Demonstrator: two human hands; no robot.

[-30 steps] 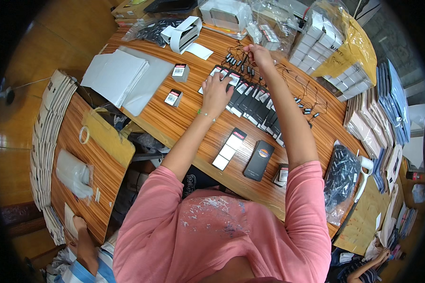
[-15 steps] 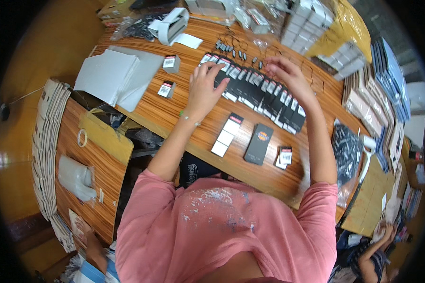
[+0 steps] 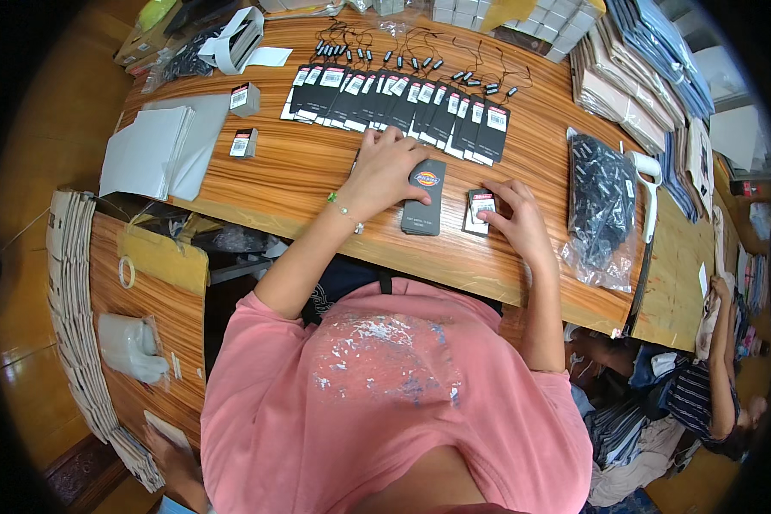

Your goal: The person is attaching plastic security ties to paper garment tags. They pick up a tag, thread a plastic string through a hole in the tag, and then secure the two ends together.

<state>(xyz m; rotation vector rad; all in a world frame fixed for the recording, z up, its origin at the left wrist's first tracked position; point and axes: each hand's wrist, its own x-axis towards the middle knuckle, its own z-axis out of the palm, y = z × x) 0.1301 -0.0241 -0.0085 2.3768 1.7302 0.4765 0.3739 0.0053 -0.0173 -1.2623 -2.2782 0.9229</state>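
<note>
Over the left part of a stack of black hang tags with a round orange-and-blue emblem lies my left hand. Its thumb touches the stack; its fingers spread near the upper end, and what lies under the palm is hidden. My right hand reaches a small stack of black-and-white barcode tags, thumb on its right side and fingers apart at its upper corner. Beyond both hands, a fanned row of black tags with barcode labels crosses the table. Black strings with small dark toggles lie along its far side.
Two small barcode-tag stacks and white sheets lie left. A clear bag of dark toggles and a white handled tool sit right. Folded packed garments and small grey-white boxes stand farther back. A person's arm shows far right.
Both hands have come back from the fanned tags toward me, the left onto the emblem tags, the right to the small barcode stack. The view has shifted, and the whole fanned row now shows.
</note>
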